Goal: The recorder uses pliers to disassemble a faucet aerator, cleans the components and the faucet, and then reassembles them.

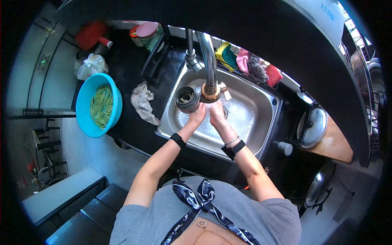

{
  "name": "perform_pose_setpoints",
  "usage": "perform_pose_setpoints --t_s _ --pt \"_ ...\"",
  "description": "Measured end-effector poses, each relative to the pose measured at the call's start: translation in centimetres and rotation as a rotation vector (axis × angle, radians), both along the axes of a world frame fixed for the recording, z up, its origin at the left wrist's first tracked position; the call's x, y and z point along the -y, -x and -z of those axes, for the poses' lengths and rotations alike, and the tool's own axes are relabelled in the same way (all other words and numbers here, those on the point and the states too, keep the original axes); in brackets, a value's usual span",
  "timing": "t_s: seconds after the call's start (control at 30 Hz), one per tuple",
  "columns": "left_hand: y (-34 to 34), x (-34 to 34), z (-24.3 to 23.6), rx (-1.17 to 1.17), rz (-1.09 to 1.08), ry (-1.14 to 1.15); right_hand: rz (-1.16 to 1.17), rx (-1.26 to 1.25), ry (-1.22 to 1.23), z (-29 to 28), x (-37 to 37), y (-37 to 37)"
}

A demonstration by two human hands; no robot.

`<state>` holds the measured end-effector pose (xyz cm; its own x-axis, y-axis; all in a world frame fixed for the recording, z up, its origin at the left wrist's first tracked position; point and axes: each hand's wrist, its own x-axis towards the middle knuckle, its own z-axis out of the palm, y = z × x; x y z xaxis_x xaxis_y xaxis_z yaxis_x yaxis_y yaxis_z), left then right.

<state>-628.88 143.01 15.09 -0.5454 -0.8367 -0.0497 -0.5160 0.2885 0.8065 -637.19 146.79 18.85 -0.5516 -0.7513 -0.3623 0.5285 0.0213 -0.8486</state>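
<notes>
Over the left half of the steel sink [249, 145], my left hand [198, 115] is closed around the lower right side of a dark grey round container [188, 107]. Pale bits show inside its open mouth, too unclear to name. My right hand [216, 113] is just under the brass-coloured end of the tap [210, 65], close beside my left hand. The tap end covers its fingers, so whether they are open or closed is hidden. A small metal tap lever [225, 92] sticks out to the right of that end.
A blue basin [118, 100] of green beans [102, 107] stands at the left, beside a crumpled cloth [143, 102]. Behind the sink, a rack holds a yellow-green sponge [226, 55] and scrubbers [258, 68]. A pot lid [315, 126] lies at the right. A dark shelf [261, 24] overhangs the back.
</notes>
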Motion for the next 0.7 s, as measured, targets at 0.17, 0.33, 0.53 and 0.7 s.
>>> perform_pose_setpoints --t_s 0.17,0.33,0.53,0.7 --pt "-1.5 -1.5 -3.3 0.179 0.279 0.133 -0.089 0.214 -0.113 4.2 -2.7 2.5" --pt "-8.3 1.1 -2.1 0.549 0.254 0.459 -0.384 0.048 -0.422 12.5 -6.3 7.5" --pt "-15.4 4.4 -0.4 0.740 0.136 0.511 -0.057 -0.030 -0.541 18.3 -8.6 16.5" --pt "-16.6 3.7 -0.4 0.746 0.177 0.556 0.178 -0.039 -0.429 20.9 -7.0 20.0"
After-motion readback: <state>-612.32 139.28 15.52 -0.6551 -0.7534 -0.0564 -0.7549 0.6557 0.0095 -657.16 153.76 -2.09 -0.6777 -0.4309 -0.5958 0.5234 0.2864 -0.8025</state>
